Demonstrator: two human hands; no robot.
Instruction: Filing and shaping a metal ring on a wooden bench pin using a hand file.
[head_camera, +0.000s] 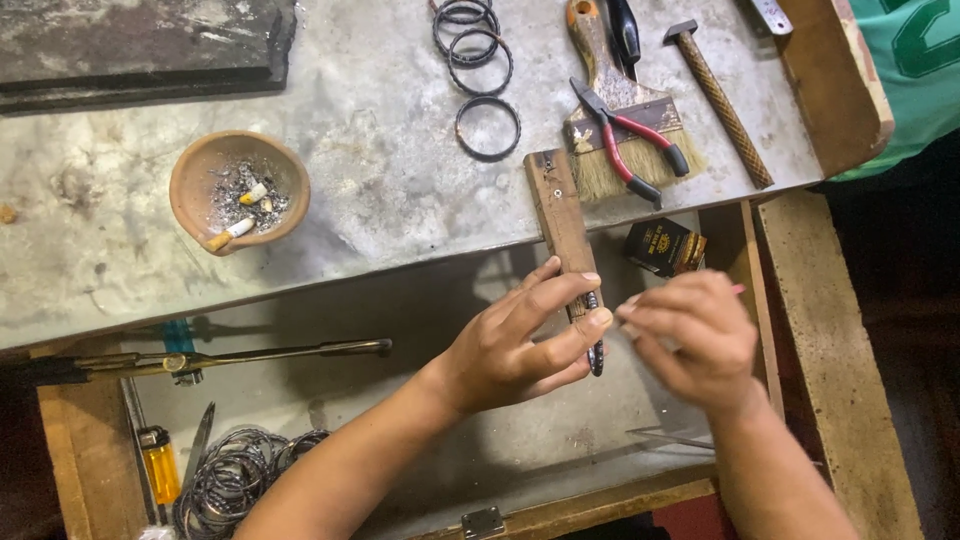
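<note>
My left hand (520, 340) grips a dark metal bangle (596, 352) edge-on and presses it against the end of a wooden peg (560, 220) that juts out from the bench. My right hand (690, 335) is closed on a thin tool with a pinkish tip (737, 289), held right beside the bangle; most of the tool is hidden by the fingers.
Several dark bangles (487, 127) lie on the metal bench top (400, 190), with a clay ashtray (238, 190), red-handled pliers (630, 140), a paintbrush (625, 120) and a hammer (722, 95). The open drawer below holds a bangle pile (235, 480), a yellow lighter (158, 465), a small black box (665, 247).
</note>
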